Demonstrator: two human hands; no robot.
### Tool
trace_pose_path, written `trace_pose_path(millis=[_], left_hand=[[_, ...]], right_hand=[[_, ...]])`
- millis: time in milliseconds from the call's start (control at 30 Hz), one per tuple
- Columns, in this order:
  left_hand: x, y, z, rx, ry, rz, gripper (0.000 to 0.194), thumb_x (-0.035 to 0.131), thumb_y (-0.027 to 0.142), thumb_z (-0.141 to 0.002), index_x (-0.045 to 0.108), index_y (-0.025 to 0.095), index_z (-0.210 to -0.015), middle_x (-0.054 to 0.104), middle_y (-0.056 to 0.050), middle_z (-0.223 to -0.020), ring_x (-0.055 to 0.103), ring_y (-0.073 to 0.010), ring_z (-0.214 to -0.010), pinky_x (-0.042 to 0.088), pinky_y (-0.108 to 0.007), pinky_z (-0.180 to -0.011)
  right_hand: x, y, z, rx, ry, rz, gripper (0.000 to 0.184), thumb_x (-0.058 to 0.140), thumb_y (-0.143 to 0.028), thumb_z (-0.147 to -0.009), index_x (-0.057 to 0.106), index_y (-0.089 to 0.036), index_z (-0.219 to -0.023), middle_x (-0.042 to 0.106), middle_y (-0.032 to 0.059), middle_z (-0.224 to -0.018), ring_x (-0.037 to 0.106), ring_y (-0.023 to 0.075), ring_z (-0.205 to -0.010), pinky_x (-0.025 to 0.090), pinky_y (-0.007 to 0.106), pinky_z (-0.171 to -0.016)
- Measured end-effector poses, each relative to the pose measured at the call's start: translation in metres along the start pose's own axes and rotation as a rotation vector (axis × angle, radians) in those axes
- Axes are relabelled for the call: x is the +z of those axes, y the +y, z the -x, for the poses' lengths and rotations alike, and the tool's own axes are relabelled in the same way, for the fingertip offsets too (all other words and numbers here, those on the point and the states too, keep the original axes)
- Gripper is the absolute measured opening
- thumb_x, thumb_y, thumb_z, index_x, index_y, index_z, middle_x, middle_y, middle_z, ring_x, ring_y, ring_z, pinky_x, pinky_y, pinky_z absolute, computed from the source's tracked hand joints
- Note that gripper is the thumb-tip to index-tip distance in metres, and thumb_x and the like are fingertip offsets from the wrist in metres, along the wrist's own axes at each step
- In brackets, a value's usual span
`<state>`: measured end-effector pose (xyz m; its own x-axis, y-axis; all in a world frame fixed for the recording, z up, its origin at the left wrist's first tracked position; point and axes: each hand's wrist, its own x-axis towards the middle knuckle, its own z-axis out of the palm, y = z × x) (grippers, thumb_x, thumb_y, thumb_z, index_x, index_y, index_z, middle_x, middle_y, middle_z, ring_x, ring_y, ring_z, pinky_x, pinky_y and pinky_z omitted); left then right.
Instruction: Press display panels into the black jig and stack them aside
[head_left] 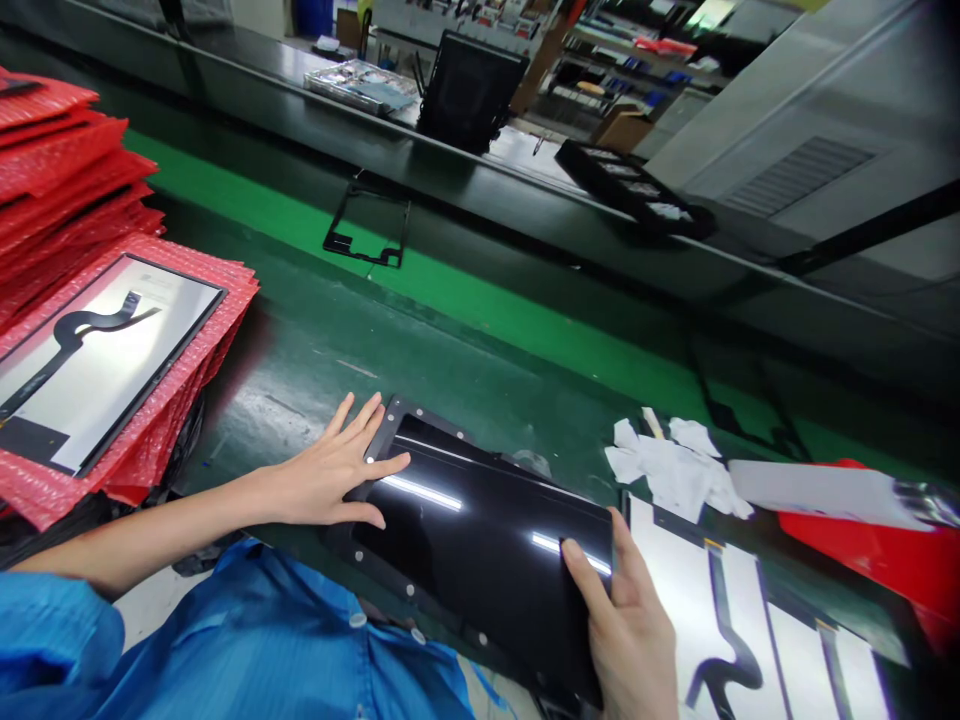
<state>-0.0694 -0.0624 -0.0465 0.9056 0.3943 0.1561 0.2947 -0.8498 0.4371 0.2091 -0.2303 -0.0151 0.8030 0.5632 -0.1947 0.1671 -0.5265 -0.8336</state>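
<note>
A glossy black display panel (480, 550) lies over a dark frame-like fixture (409, 590) with pale round dots along its edges. The panel's right end is tilted relative to the fixture. My left hand (337, 475) is spread open at the fixture's left end, its thumb and index finger by the panel's left edge. My right hand (630, 620) grips the panel's right end, thumb on the glossy face and the other fingers behind, mostly hidden. Close to my right hand lie silver-backed panels (667, 570) with black flex cables.
Stacked red bubble-wrap sleeves (67, 190) stand at left, with a silver-backed panel (120, 350) on top. Crumpled white wipes (667, 465), a white bottle (817, 490) and a red bin (885, 560) sit at right. A thin black frame (367, 222) lies on the green strip ahead.
</note>
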Motion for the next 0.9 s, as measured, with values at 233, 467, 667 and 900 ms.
trace_pose_path(millis=[233,467,667,900], left_hand=[[0.006,0.006,-0.001,-0.026,0.0,-0.134,0.08,0.07,0.045,-0.085,0.031,0.024,-0.152,0.006,-0.024,-0.163,-0.002,-0.044,-0.149,0.009,-0.076,-0.111],[0.017,0.009,0.001,-0.029,0.06,-0.271,0.08,0.079,0.04,-0.078,0.042,0.021,-0.146,0.018,-0.028,-0.159,0.012,-0.0471,-0.148,0.01,-0.079,-0.108],[0.031,-0.004,-0.004,-0.009,0.161,-0.332,0.066,0.067,0.045,-0.086,0.047,0.021,-0.144,0.025,-0.025,-0.158,0.017,-0.0457,-0.147,0.0,-0.08,-0.108],[0.028,-0.005,-0.037,-0.061,0.22,-0.357,0.08,0.053,0.049,-0.094,0.019,0.016,-0.157,0.012,-0.028,-0.16,0.018,-0.0451,-0.147,-0.003,-0.079,-0.11]], right_hand=[[-0.001,0.016,-0.006,-0.005,-0.001,0.055,0.09,0.07,-0.067,-0.073,0.045,-0.02,-0.145,0.052,0.0103,-0.141,0.046,0.0365,-0.131,0.041,0.046,-0.108],[-0.011,0.035,-0.027,-0.522,0.009,0.323,0.049,0.053,-0.055,-0.092,0.064,-0.015,-0.117,0.055,0.009,-0.096,0.056,0.0267,-0.093,0.048,0.044,-0.086],[-0.029,0.046,-0.046,-0.649,-0.061,0.465,0.034,0.043,-0.031,-0.099,0.06,-0.02,-0.127,0.057,0.0095,-0.101,0.057,0.0244,-0.096,0.05,0.041,-0.083],[-0.04,0.038,-0.059,-0.892,-0.188,0.776,0.056,0.036,-0.005,-0.09,0.05,-0.024,-0.14,0.059,0.0103,-0.108,0.057,0.0261,-0.094,0.052,0.043,-0.078]])
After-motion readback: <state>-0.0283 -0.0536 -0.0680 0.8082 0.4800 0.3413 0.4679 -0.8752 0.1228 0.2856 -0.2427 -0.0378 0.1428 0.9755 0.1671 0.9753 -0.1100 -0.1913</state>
